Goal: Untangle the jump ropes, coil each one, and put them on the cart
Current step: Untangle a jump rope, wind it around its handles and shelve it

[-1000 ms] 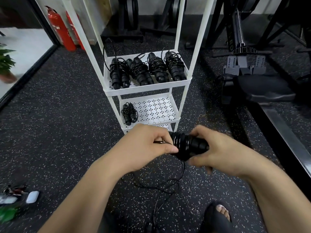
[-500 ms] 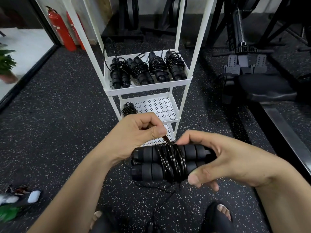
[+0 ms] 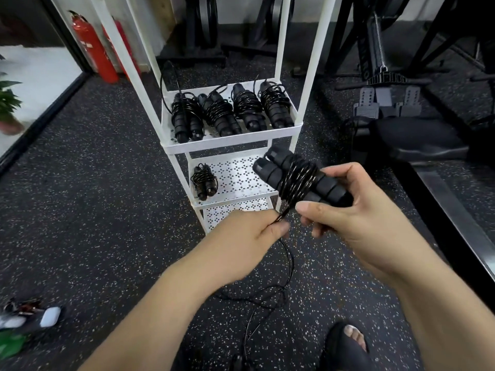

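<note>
Before the white cart, the right hand curls its fingers round the jump rope's paired handles, a core for winding; the left hand seems to pinch the loose cord taut at its fingertips, since slack trails down to the floor.

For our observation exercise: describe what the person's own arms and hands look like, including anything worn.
Both forearms are bare, with no sleeves in view. The left hand and right hand wear no gloves; no ring, watch or wristband shows. The visible fingernails are short and unpainted.
</note>
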### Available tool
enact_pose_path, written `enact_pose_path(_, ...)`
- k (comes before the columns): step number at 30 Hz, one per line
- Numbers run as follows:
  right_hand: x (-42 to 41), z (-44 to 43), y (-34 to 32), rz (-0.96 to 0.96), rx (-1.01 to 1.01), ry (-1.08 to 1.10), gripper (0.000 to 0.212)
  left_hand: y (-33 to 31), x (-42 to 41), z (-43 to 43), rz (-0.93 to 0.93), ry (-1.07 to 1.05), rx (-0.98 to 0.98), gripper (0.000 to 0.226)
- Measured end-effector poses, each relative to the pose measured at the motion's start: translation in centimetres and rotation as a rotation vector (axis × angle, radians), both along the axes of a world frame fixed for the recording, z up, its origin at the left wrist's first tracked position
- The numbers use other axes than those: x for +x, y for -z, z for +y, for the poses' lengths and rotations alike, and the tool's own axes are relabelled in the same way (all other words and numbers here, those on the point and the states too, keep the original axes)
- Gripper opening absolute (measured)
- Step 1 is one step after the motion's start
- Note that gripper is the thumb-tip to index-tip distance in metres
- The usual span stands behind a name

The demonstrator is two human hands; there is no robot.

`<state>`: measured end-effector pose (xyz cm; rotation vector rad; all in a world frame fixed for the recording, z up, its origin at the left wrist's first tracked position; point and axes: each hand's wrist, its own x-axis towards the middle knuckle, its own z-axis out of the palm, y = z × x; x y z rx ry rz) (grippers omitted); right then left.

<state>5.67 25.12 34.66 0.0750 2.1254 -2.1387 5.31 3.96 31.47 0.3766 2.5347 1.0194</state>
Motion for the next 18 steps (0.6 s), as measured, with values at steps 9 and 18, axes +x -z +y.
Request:
enact_pose_path(9, -0.6, 0.9, 1.1, 0.043, 0.618, -0.066, 0.047, -2.9, -0.4, -1.5, 0.109, 0.001, 0.116, 0.017)
enact_pose_path(18, 0.8, -1.9, 0.9, -0.108, 0.603, -0.568, 0.043, -3.5, -0.9, -3.4, 0.089, -0.100, 0.359, 0.011)
